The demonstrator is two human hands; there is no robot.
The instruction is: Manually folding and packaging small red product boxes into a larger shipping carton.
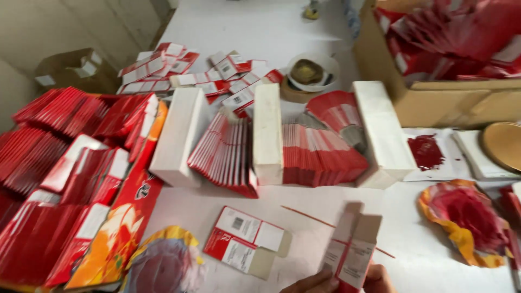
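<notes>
At the bottom edge my left hand and my right hand together hold a flat, unfolded red-and-white carton, upright with its grey flaps pointing up. Only the fingertips of both hands show. A second flattened carton lies on the white table just left of my hands. A thin red stick lies on the table behind the held carton.
Three white blocks separate rows of stacked red cartons. Large piles of red cartons fill the left. A cardboard box of red packets is at the back right, a tape roll behind, a red-stained rag at right.
</notes>
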